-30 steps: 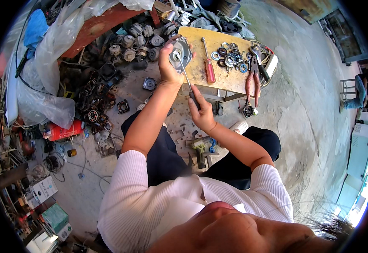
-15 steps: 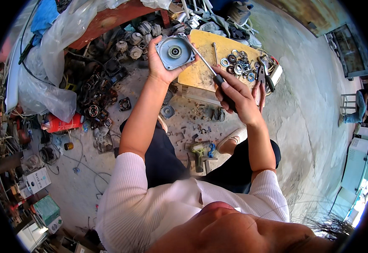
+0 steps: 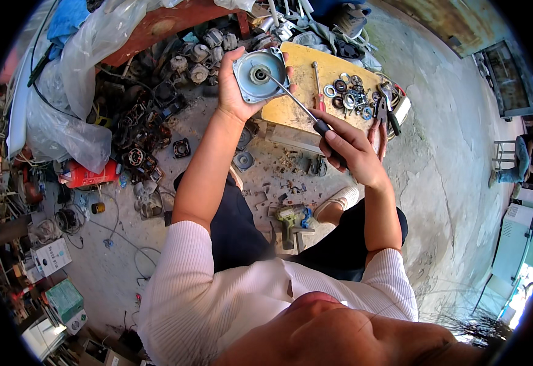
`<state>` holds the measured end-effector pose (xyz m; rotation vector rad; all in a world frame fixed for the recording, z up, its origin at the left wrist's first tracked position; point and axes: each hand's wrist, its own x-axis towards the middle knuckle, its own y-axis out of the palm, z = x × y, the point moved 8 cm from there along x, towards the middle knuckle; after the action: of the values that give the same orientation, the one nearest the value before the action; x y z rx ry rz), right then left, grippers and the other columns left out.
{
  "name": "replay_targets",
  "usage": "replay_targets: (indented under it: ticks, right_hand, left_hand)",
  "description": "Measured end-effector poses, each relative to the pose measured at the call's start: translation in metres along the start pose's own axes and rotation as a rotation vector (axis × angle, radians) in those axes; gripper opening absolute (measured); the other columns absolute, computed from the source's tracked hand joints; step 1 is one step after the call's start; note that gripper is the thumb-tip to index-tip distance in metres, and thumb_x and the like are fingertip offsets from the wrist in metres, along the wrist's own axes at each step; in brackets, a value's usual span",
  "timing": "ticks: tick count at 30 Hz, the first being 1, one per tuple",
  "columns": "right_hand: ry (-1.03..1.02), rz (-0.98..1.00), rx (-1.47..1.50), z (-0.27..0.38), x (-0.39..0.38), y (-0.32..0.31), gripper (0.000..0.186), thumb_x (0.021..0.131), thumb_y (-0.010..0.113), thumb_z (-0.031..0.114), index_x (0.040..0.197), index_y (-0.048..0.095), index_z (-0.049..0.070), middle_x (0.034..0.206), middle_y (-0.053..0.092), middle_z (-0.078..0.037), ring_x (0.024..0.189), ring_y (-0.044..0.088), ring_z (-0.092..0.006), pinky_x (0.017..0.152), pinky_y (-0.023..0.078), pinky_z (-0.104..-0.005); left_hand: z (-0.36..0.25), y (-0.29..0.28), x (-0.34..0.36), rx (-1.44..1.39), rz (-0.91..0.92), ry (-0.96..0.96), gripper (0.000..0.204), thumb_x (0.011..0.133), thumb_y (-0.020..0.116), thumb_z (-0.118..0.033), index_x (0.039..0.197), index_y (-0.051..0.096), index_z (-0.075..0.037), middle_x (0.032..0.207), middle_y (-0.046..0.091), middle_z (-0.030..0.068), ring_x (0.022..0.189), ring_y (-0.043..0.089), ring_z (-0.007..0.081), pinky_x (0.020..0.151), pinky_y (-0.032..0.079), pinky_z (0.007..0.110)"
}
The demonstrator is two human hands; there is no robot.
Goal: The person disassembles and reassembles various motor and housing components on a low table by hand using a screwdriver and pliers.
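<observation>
My left hand (image 3: pixel 234 91) grips a square grey metal motor end cover (image 3: pixel 251 85), its round recessed inside facing up. At the middle of the cover is a ringed hub (image 3: pixel 259 74). My right hand (image 3: pixel 355 149) is closed round the black handle of a long screwdriver (image 3: pixel 295 99). The screwdriver's tip reaches into the hub; whether it touches the ring there I cannot tell. Just beyond my right hand, a second screwdriver with a red handle (image 3: pixel 319 100) lies on the yellow-topped low table (image 3: pixel 291 58).
Several bearings and rings (image 3: pixel 347 91) lie on the table, beside pliers (image 3: pixel 388 100). On the floor are a green power drill (image 3: pixel 287 222), another round cover (image 3: pixel 242 160) and heaps of motor parts (image 3: pixel 196 55). Plastic sheeting (image 3: pixel 80 97) hangs at the left above a red cylinder (image 3: pixel 88 175).
The screwdriver's tip has moved from the cover's upper right edge into its central hub. My right hand has shifted slightly right and down; the cover has moved slightly right.
</observation>
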<state>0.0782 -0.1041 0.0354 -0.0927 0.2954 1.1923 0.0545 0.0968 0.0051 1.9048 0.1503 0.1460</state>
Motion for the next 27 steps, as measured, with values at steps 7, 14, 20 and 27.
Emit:
replay_targets:
  ticks: [7, 14, 20, 27]
  right_hand:
    - [-0.028, 0.008, -0.029, 0.001, -0.002, 0.0, 0.044, 0.103, 0.049, 0.022, 0.146, 0.046, 0.012, 0.073, 0.047, 0.004, 0.059, 0.043, -0.0041, 0.053, 0.036, -0.0197]
    - [0.008, -0.004, -0.007, -0.002, -0.003, -0.005, 0.043, 0.104, 0.049, 0.023, 0.145, 0.047, 0.012, 0.073, 0.049, 0.003, 0.058, 0.044, -0.0037, 0.051, 0.036, -0.0196]
    - [0.017, -0.032, 0.02, -0.004, -0.002, -0.012, 0.042, 0.103, 0.05, 0.025, 0.141, 0.05, 0.007, 0.075, 0.052, 0.003, 0.059, 0.045, -0.003, 0.05, 0.036, -0.0186]
    - [0.042, -0.065, -0.021, -0.019, 0.001, -0.004, 0.042, 0.102, 0.054, 0.029, 0.133, 0.055, 0.0, 0.076, 0.054, 0.004, 0.06, 0.047, -0.0032, 0.051, 0.038, -0.0198]
  left_hand:
    - [-0.004, 0.0, -0.001, 0.071, -0.023, 0.011, 0.065, 0.088, 0.051, -0.054, 0.13, 0.053, -0.005, 0.126, 0.058, 0.0194, 0.109, 0.06, 0.0399, 0.094, 0.048, 0.063]
    - [-0.002, 0.003, -0.001, 0.196, -0.036, 0.022, 0.065, 0.089, 0.05, -0.051, 0.13, 0.052, 0.0, 0.121, 0.061, 0.0214, 0.106, 0.063, 0.039, 0.093, 0.05, 0.061]
    - [-0.005, 0.008, -0.002, 0.383, -0.016, 0.077, 0.069, 0.091, 0.05, -0.05, 0.134, 0.048, 0.004, 0.123, 0.06, 0.0221, 0.108, 0.063, 0.0374, 0.095, 0.05, 0.059]
    - [-0.01, 0.01, -0.003, 0.462, -0.026, 0.043, 0.071, 0.091, 0.051, -0.05, 0.136, 0.045, 0.005, 0.127, 0.058, 0.0246, 0.112, 0.062, 0.0369, 0.097, 0.049, 0.058]
